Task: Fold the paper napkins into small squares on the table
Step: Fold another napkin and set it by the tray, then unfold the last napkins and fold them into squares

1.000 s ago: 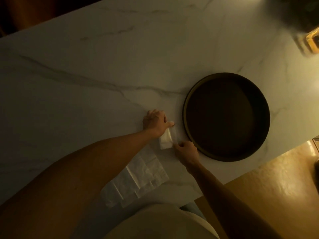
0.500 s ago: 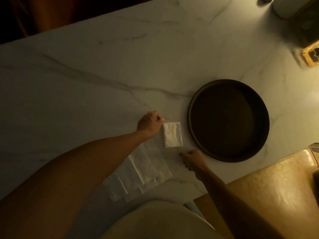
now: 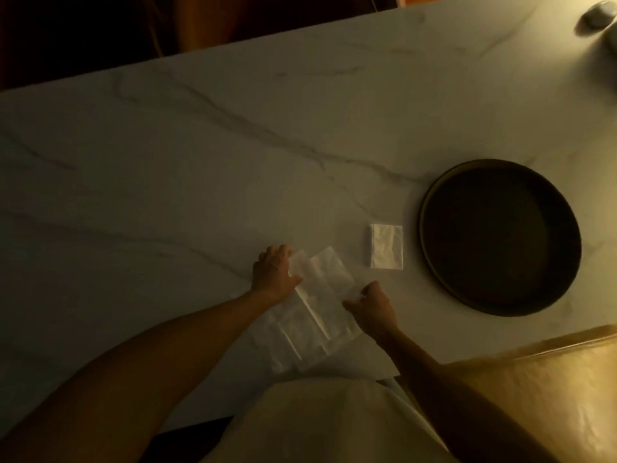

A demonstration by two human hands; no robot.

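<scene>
Dim, warm light; detail is soft.

One folded napkin square [image 3: 386, 246] is seen lying flat on the marble bench [image 3: 207, 168], just beside the round dark tray [image 3: 434, 195], on the tray's left, apart from its rim. It is touched by neither hand. That piece is judged finished.

A loose pile of unfolded paper napkins [image 3: 310, 325] is spread further left of the tray and nearer the bench's front edge, with sheets overlapping and creases showing. The exact count cannot be told.

The left hand [image 3: 274, 269] is set at the pile's far-left corner, on the side away from the tray; its fingers are curled over the top sheet's edge, apparently gripping it. The right hand [image 3: 372, 307] is placed at the pile's tray-side edge, fingertips drawn together as if pinching the sheet; the pinch itself is partly hidden, so it is read as a probable hold only.

Progress is judged early: one square done, the next sheet only being taken up, no new fold yet made in it. Several sheets appear to be left.

The tray is seen empty. A small grey object [image 3: 597, 15] is noted at the bench's far corner beyond the tray; it cannot be identified.
</scene>
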